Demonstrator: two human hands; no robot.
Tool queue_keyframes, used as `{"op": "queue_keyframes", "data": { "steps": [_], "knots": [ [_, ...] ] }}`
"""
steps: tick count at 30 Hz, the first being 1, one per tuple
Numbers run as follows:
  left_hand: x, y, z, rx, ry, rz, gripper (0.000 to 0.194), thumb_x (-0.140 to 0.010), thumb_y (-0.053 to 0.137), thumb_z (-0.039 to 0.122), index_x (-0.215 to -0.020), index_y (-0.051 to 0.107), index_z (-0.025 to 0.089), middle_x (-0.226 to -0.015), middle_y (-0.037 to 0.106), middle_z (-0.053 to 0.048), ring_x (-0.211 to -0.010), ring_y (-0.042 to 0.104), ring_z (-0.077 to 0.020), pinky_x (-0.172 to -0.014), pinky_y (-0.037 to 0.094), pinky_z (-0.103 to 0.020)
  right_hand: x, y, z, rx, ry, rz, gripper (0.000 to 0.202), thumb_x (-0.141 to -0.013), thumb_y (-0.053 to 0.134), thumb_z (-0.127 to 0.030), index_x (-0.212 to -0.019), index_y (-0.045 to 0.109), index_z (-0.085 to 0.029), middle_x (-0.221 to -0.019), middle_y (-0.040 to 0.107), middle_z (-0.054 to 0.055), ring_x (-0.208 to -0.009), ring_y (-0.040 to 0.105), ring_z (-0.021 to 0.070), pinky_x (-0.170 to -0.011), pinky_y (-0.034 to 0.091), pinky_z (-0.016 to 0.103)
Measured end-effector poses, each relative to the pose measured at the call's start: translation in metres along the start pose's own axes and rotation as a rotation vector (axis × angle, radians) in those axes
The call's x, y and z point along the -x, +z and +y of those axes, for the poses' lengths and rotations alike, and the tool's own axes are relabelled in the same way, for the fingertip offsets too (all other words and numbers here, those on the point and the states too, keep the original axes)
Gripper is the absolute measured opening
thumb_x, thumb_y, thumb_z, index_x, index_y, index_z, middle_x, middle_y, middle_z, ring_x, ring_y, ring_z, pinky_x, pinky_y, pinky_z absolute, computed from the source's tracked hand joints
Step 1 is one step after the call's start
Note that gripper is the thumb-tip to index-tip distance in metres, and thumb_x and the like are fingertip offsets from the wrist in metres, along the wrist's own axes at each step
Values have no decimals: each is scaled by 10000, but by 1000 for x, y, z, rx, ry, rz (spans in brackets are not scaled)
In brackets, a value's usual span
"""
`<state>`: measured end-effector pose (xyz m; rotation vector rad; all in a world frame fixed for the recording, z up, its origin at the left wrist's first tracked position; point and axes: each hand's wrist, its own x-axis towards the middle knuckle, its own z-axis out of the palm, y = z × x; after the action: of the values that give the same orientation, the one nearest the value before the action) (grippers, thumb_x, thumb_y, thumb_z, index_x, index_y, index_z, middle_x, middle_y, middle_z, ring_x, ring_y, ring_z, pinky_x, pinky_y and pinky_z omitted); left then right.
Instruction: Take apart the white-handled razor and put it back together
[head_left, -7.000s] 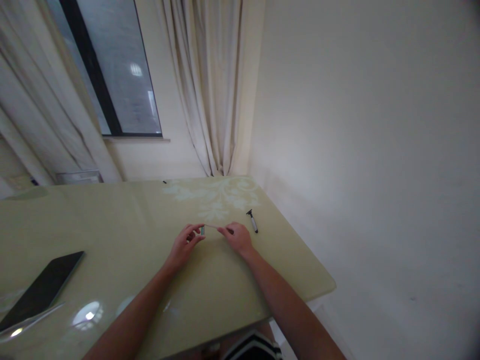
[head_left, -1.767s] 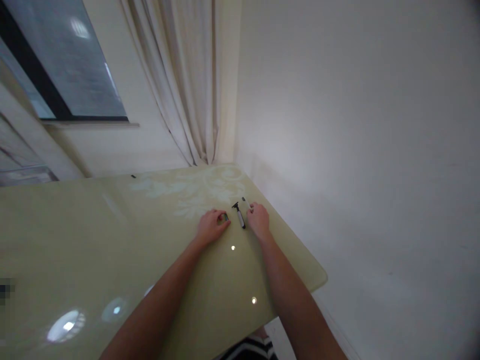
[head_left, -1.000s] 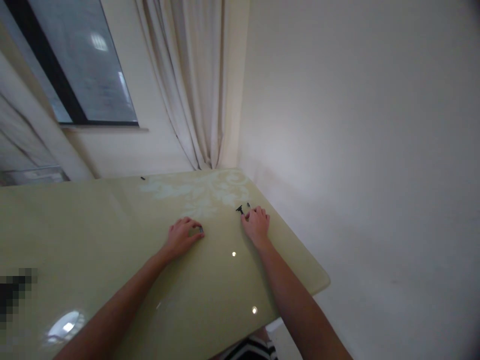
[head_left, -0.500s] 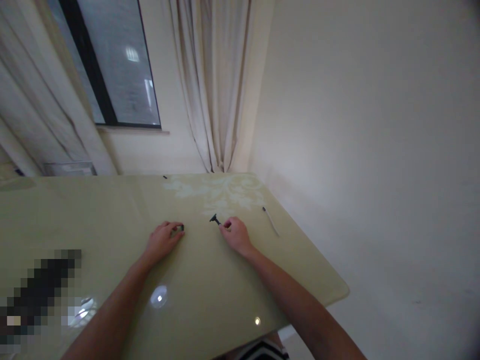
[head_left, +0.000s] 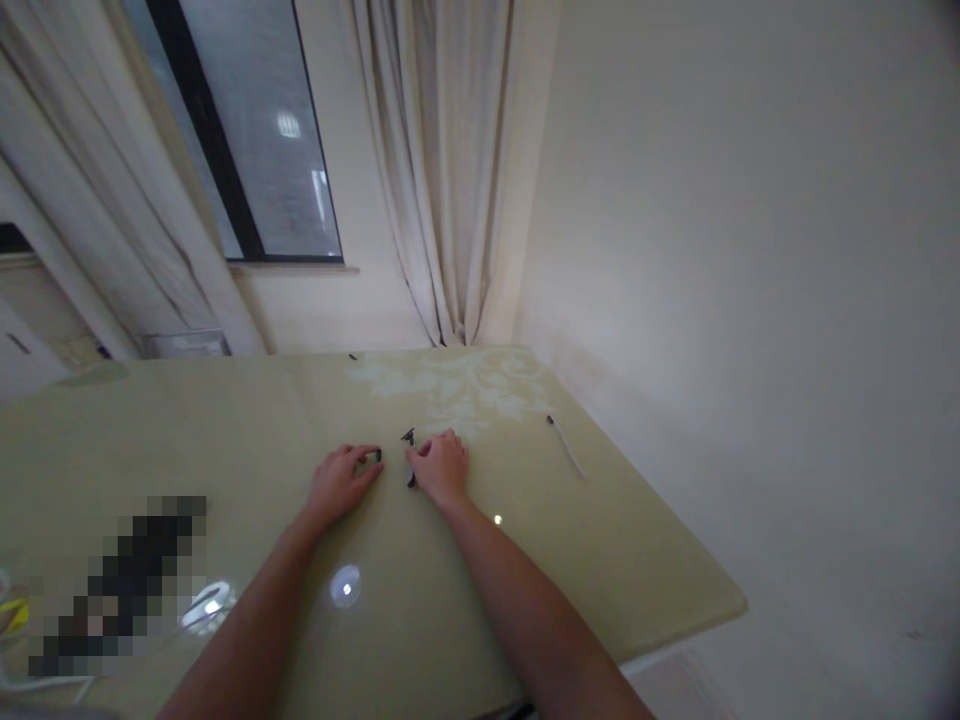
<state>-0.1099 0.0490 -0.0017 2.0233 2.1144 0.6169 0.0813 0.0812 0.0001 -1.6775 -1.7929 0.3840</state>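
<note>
Between the thumb and fingertips of my left hand (head_left: 341, 485) is a small dark piece (head_left: 379, 455), held just above or on the glossy table (head_left: 390, 610). To its right, my right hand (head_left: 444, 467) pinches a dark razor-like object (head_left: 411, 482), with its T-shaped head pointing away from me and its lower end showing below the fingers. The two hands are close together but apart. A thin white stick with a dark tip (head_left: 566, 447) lies to the right of my right hand.
A small dark bit (head_left: 352, 357) lies at the table's far edge. A blurred dark object (head_left: 124, 580) is at the left, with a yellow item (head_left: 13, 615) beyond it. Curtains (head_left: 450, 180) hang behind the table, and a wall runs along the right.
My right hand has moved left toward my left hand, and the razor-like object has turned more upright in the view. The camera view has shifted slightly left.
</note>
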Motion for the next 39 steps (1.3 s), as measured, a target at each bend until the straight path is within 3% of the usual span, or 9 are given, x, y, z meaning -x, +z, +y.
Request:
{"op": "queue_keyframes", "data": {
  "steps": [4,8,12,16,20,25,29,33,39],
  "knots": [
    [-2,-2,-1,6,20,0,450,-902,546,465,-1249,720,236,-1082,721,-97,-1033,657,-275,-944,491,-402,-18,-25,14,-182,41,144,265,-924,588,-384,-842,738,-182,-1020,684,144,-986,620,253,-927,455,347],
    [-3,-2,-5,7,37,-3,439,-889,552,442,-1230,726,228,-1068,725,-94,-1013,663,-274,-918,504,-392,-39,-82,56,-132,90,353,308,-964,474,-327,-983,730,-156,-1043,672,150,-997,604,250,-946,434,355],
    [-4,1,-3,-8,21,-3,438,-899,534,436,-1252,705,241,-1103,717,-91,-1051,654,-279,-922,497,-398,-35,-136,125,237,131,377,236,-926,586,-340,-974,735,-163,-1082,653,165,-1032,593,289,-896,421,377],
    [-3,1,4,-41,-15,-22,450,-918,501,449,-1278,685,250,-1165,702,-101,-1132,635,-306,-964,475,-443,-23,-157,170,399,226,281,245,-903,646,-276,-1109,701,-155,-1112,659,184,-1009,627,287,-815,425,347],
    [-1,-1,9,-56,-19,-12,443,-930,483,449,-1270,685,251,-1189,697,-106,-1155,634,-317,-961,479,-459,-19,-142,155,355,278,146,202,-905,569,-148,-1064,692,-164,-994,699,132,-907,657,232,-751,414,301],
    [-2,1,7,-58,-24,-14,443,-940,486,448,-1272,678,226,-1206,695,-118,-1157,628,-321,-966,473,-468,-7,-90,79,243,-86,-4,210,-867,571,-119,-1034,676,-191,-1009,712,89,-844,643,186,-735,407,272],
    [0,2,6,-65,-4,9,427,-953,479,449,-1266,679,238,-1206,697,-111,-1152,633,-300,-965,473,-424,1,-50,33,171,-181,-106,172,-860,597,-143,-1010,665,-192,-981,708,80,-856,644,194,-737,412,274],
    [3,2,9,-87,-2,7,413,-964,472,434,-1262,676,234,-1203,692,-109,-1137,634,-286,-965,467,-416,3,-31,25,164,-114,-111,198,-895,572,-156,-1075,649,-186,-1029,707,97,-895,656,209,-744,423,277],
    [0,3,10,-101,-33,-16,428,-970,472,447,-1295,657,239,-1211,684,-105,-1160,620,-290,-967,460,-433,7,-25,28,176,-61,-66,232,-903,558,-155,-1119,636,-188,-1044,702,103,-876,667,217,-719,420,281]
  ]
}}
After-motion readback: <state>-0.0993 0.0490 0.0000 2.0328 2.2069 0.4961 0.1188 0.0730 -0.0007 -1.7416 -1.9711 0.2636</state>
